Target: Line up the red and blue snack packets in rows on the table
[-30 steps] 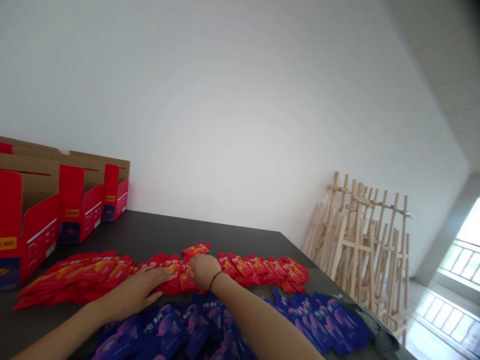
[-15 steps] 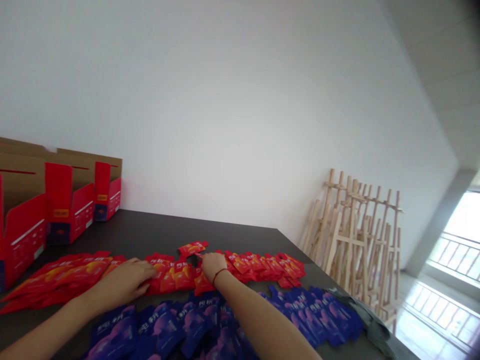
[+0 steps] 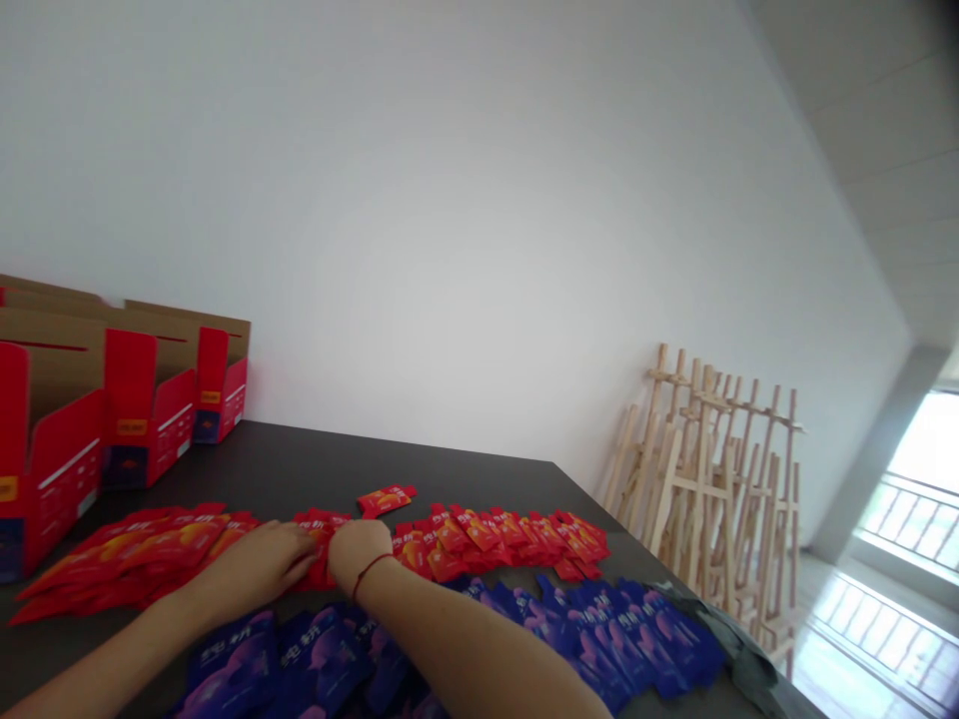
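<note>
**At the row of red sachets (image 3: 494,534), the hands are close together**

In a white-walled room, a dark table (image 3: 420,469) stands with wooden easels (image 3: 711,479) leaning behind its far right corner. At the far left of the table are red cardboard display boxes (image 3: 146,409), open on top. The red sachets lie overlapped in one long row, and blue sachets (image 3: 636,639) lie in another row nearer to the person. One loose red sachet (image 3: 386,500) lies alone just behind the middle of the red row.

The work in hand is at this middle part of the red row. The left hand (image 3: 262,564) lies with fingers stretched over the sachets. The right hand (image 3: 360,554), with a red string bracelet (image 3: 373,571), is curled just beside it. Its fingers are hidden, so I cannot tell if it pinches something.
</note>
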Demonstrator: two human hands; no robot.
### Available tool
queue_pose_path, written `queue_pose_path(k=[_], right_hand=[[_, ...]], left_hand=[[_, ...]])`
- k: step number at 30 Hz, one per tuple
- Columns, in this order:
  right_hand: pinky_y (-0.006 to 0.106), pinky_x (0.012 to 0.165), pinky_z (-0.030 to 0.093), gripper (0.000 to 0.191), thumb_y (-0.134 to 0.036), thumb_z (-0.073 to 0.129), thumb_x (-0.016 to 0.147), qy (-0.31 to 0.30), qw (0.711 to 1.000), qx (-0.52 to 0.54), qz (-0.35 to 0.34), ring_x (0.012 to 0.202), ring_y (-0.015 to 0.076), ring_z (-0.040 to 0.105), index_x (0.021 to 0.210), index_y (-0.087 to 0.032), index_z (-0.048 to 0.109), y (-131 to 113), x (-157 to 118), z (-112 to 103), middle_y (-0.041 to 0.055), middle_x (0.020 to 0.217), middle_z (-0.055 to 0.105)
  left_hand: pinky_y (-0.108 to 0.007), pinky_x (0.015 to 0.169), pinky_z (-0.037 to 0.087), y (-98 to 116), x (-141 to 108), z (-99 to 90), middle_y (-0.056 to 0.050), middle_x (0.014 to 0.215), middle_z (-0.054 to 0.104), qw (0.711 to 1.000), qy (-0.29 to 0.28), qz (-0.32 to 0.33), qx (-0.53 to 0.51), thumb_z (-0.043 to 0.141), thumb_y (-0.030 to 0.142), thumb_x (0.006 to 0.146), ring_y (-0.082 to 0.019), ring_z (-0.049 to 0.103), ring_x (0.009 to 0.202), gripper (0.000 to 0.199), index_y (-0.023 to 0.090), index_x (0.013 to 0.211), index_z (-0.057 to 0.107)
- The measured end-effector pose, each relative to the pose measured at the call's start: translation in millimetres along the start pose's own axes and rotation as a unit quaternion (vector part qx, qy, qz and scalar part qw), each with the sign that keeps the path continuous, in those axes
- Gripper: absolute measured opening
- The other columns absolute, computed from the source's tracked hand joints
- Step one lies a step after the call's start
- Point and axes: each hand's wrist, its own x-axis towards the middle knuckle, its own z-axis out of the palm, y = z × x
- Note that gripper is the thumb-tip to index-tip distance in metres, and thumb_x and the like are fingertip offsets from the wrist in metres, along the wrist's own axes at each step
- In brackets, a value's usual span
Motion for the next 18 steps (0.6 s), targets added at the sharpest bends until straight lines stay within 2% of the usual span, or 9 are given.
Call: queue_pose_path(k=[3,7,11,14,16,18], right_hand=[[0.041,0.083,0.064,0.027,-0.02,0.056,0.098,-0.006,1.0,0.021,0.0,0.109,0.0291,0.075,0.113,-0.011,0.077,-4,-4,1,0.0209,0.114,0.077],[0.043,0.081,0.065,0.033,-0.035,0.063,0.093,0.003,0.999,0.041,-0.034,0.104,0.0311,0.077,0.114,-0.015,0.077,2,-8,-2,0.0189,0.112,0.078],[0.043,0.08,0.065,0.034,-0.034,0.066,0.089,-0.012,0.998,0.04,-0.054,0.1,0.0311,0.077,0.115,-0.016,0.077,9,-7,-1,0.0172,0.111,0.079],[0.041,0.082,0.064,0.036,-0.034,0.068,0.089,-0.013,0.998,0.034,-0.047,0.102,0.0309,0.077,0.117,-0.013,0.076,12,-3,3,0.0192,0.114,0.078],[0.04,0.082,0.064,0.036,-0.034,0.069,0.089,-0.021,0.998,0.032,-0.052,0.102,0.0304,0.077,0.116,-0.012,0.076,16,-1,6,0.0195,0.113,0.078],[0.037,0.081,0.064,0.031,-0.033,0.069,0.091,-0.026,0.996,0.035,-0.073,0.1,0.0293,0.077,0.112,-0.011,0.078,25,-1,6,0.0181,0.109,0.079]], left_hand=[[-0.042,0.087,0.052,-1,0,2.3,-0.011,0.097,0.08,1.0,0.004,-0.003,-0.002,0.045,0.028,0.094,-0.03,0.073,0.092,0.03,0.024,0.086,0.073],[-0.046,0.088,0.053,2,0,1.1,-0.012,0.1,0.08,1.0,-0.002,-0.011,0.009,0.044,0.028,0.096,-0.032,0.073,0.095,0.031,0.022,0.092,0.073],[-0.051,0.1,0.053,10,-1,0.8,-0.014,0.118,0.078,1.0,0.023,-0.011,0.007,0.051,0.024,0.09,-0.035,0.072,0.11,0.032,0.021,0.111,0.076],[-0.05,0.112,0.049,16,-4,4.1,-0.013,0.138,0.071,0.999,0.029,0.034,-0.01,0.054,0.022,0.088,-0.034,0.066,0.128,0.045,0.024,0.129,0.072],[-0.048,0.116,0.048,17,-7,6.6,-0.011,0.143,0.069,0.998,0.008,0.054,-0.027,0.055,0.025,0.09,-0.033,0.063,0.133,0.047,0.026,0.135,0.07],[-0.049,0.117,0.048,16,-9,8.4,-0.011,0.145,0.067,0.998,-0.027,0.048,-0.035,0.058,0.032,0.093,-0.034,0.062,0.134,0.048,0.027,0.139,0.068]])
